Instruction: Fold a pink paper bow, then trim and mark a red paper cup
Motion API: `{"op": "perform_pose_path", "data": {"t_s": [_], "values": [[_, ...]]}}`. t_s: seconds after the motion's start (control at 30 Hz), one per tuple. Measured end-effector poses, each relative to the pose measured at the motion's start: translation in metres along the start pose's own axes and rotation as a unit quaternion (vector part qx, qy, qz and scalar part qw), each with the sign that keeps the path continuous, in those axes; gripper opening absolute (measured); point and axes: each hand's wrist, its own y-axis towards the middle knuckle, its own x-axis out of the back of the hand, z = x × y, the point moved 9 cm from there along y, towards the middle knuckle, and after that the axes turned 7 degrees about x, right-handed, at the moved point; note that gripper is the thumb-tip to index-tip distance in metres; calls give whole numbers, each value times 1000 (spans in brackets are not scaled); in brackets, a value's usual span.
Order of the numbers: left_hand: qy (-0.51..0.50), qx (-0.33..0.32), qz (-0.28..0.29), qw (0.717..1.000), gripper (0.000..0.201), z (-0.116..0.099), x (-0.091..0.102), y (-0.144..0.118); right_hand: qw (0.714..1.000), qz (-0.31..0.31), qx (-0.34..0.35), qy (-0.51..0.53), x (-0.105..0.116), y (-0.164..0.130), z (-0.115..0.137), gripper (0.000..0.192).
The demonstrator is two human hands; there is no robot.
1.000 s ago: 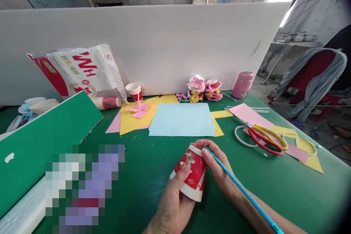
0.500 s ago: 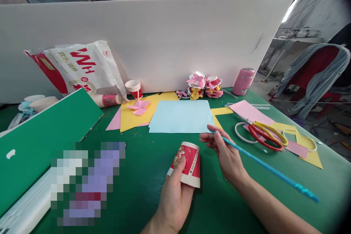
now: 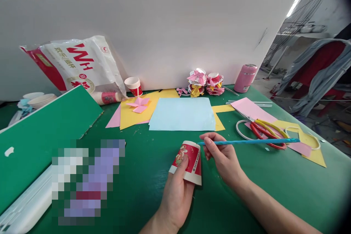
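My left hand (image 3: 177, 193) grips a red-and-white paper cup (image 3: 193, 157), thumb across its printed side. The cup is tilted, narrow end up, and its wider white edge hangs over my fingers. Between the fingertips of my right hand (image 3: 223, 157) lies a long, thin blue stick (image 3: 252, 141), nearly level, with a wrinkled right end. Its left tip is at the cup's upper right edge; whether they touch I cannot tell. Beyond both hands lies light blue paper (image 3: 182, 114) on the green tabletop (image 3: 142, 175).
Scissors (image 3: 270, 131) lie on pink and yellow paper at right. Behind stand a pink flask (image 3: 246, 78), decorated cups (image 3: 196, 82) and another paper cup (image 3: 133, 86). At left are a plastic bag (image 3: 82, 60), a green board (image 3: 55, 117) and a blurred-out purple item (image 3: 101, 175).
My right hand has moved slightly left and turned the blue stick from a slant to nearly level, its tip now at the cup. The left hand still holds the cup. The view tilted down slightly.
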Motion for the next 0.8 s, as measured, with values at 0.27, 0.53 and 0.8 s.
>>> {"op": "perform_pose_path", "data": {"t_s": [0.27,0.53,0.8], "values": [[24,10,19,999,28,6,-6,-3,998,23,-3,-56,-10,-5,-6,30],[-3,31,50,998,30,8,-10,-4,989,34,0,-141,-13,-5,-8,30],[-12,32,51,998,30,8,-12,-4,978,44,18,-203,-13,-4,-4,29]]}}
